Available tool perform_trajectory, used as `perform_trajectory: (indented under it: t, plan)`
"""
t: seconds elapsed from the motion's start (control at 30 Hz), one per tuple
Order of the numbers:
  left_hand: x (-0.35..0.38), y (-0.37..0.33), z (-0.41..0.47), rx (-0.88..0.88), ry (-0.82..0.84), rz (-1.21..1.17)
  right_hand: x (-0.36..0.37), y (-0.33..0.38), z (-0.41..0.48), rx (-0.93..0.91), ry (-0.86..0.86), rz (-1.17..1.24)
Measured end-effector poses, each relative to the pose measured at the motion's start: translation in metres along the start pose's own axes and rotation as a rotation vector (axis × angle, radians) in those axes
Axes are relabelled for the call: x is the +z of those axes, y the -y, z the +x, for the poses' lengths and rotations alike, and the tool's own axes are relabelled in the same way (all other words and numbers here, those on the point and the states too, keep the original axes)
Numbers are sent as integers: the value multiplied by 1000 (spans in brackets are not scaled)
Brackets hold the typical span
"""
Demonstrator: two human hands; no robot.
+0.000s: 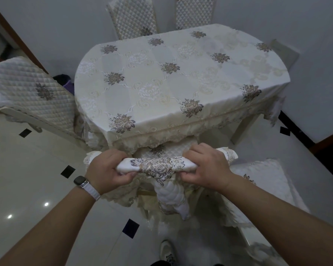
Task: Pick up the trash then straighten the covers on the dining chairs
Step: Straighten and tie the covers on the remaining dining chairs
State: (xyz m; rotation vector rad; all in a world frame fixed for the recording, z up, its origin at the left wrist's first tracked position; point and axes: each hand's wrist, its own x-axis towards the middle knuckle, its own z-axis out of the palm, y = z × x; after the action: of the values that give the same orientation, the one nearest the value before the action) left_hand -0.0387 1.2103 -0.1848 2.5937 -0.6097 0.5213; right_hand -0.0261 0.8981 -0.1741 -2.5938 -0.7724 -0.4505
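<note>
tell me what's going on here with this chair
A person stands behind a dining chair pushed in at the covered table. The left hand and right hand each grip the bunched top edge of the chair cover, one at each end. The cover is not yet smooth; its quilted part hangs crumpled below.

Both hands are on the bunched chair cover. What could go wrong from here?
1. The chair cover is bunched into a roll between the left hand and the right hand. An uneven pull could leave it twisted or off-centre.
2. The tablecloth has a lace hem hanging just beyond the knuckles. It may snag and get dragged along.
</note>
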Motion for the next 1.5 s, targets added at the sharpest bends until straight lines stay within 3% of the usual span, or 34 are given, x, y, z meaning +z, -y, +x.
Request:
perform_trajectory:
  t: [0.43,1.1,1.5]
  plan:
    - [26,-15,-18,-39,74,-43,17,-36,-8,-119,108,75]
    - [58,-59,12,-199,38,-24,7,-106,16,-187,176,166]
    - [68,-64,1,-240,48,-41,17,-114,7,-230,215,213]
